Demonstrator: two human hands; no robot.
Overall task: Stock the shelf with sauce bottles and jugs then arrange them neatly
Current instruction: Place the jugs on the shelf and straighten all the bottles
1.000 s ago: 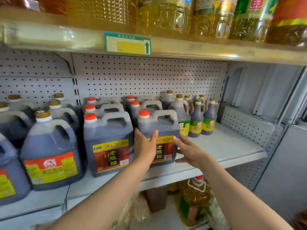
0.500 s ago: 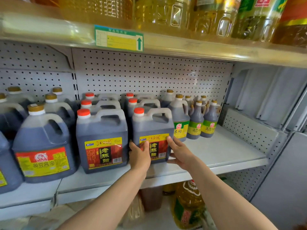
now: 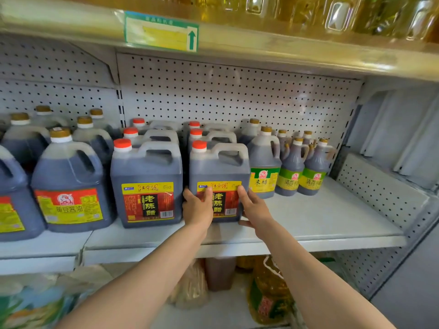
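both hands are on the front vinegar jug [image 3: 219, 176], a dark square jug with an orange-red cap, a moulded handle and a red-and-yellow label, which stands upright on the grey shelf [image 3: 320, 219] near its front edge. the left hand [image 3: 197, 208] lies against the jug's lower left corner, its fingers reaching round the left side out of sight and its thumb laid straight up over the label; the right hand [image 3: 253, 208] lies against the lower right corner, its forefinger stretched up along the label's right edge and its thumb low by the jug's base. the fingers that show look straight, pressed flat to the jug rather than curled around it. just to the left, apart by a narrow gap, stands a second vinegar jug [image 3: 147, 184] of the same kind, and more red-capped jugs [image 3: 152, 136] stand in rows behind both. further left are rounder soy sauce jugs [image 3: 69, 184] with gold caps and red-and-yellow labels. just beside the held jug on the right is a rice vinegar jug [image 3: 263, 167] with a green-and-yellow label, and next to it a cluster of small vinegar bottles [image 3: 301, 172] with green labels. the right part of the shelf is bare. a white pegboard back panel [image 3: 225, 96] rises behind the stock. on the edge of the upper shelf [image 3: 285, 48] hangs a green-bordered price tag [image 3: 161, 32] with an arrow pointing up, and yellow oil bottles [image 3: 332, 13] stand above it. below the shelf an oil jug [image 3: 268, 293] with a yellow body shows.
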